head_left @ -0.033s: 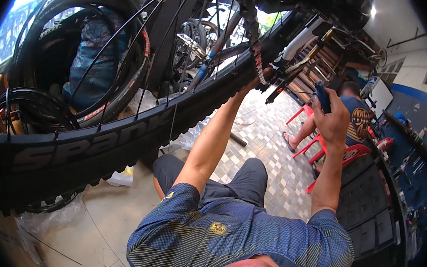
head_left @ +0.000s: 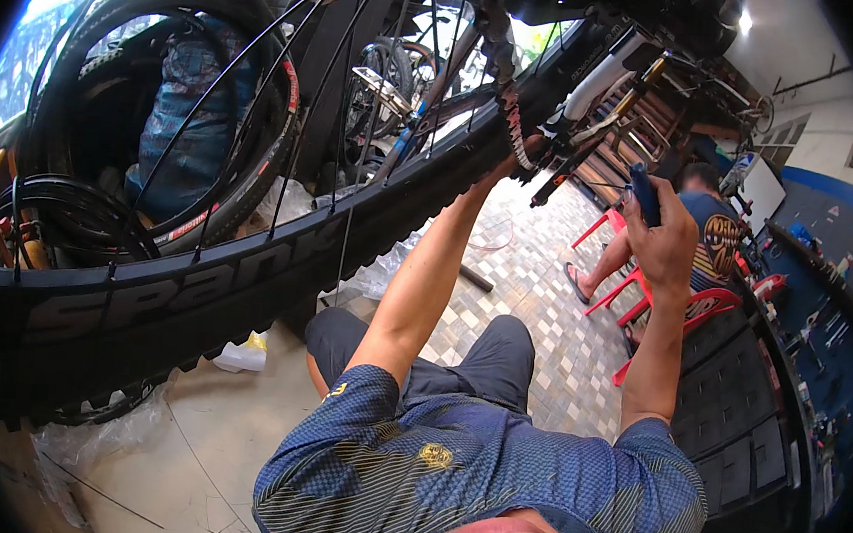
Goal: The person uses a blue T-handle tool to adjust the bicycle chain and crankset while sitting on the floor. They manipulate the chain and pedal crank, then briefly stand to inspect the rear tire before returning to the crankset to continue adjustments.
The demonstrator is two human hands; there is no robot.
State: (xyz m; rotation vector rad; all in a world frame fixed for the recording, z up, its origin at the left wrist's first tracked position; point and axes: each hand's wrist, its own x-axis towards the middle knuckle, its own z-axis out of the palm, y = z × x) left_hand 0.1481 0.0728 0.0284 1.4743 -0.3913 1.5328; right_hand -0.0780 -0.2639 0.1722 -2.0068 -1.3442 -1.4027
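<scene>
A bicycle wheel (head_left: 195, 283) with a black knobby tyre and dark spokes crosses the upper left, close in front of me. Beside it the bike chain (head_left: 514, 128) hangs in a curve down to the rear derailleur (head_left: 549, 141). My left hand (head_left: 501, 164) reaches up to the derailleur and chain; tyre and parts hide its fingers, so its grip does not show. Raised at the right, my right hand (head_left: 671, 236) is closed around the dark blue handle of a screwdriver (head_left: 642, 195), its thin shaft pointing left toward the derailleur.
A person (head_left: 700, 223) sits on a red plastic chair (head_left: 709, 307) to the right. Tools hang on a blue wall board (head_left: 822, 338) beyond dark drawers (head_left: 733, 441). Spare tyres (head_left: 50, 87) and a blue wrapped bundle (head_left: 193, 108) stand at the left. Plastic wrapping (head_left: 113, 432) lies on the floor.
</scene>
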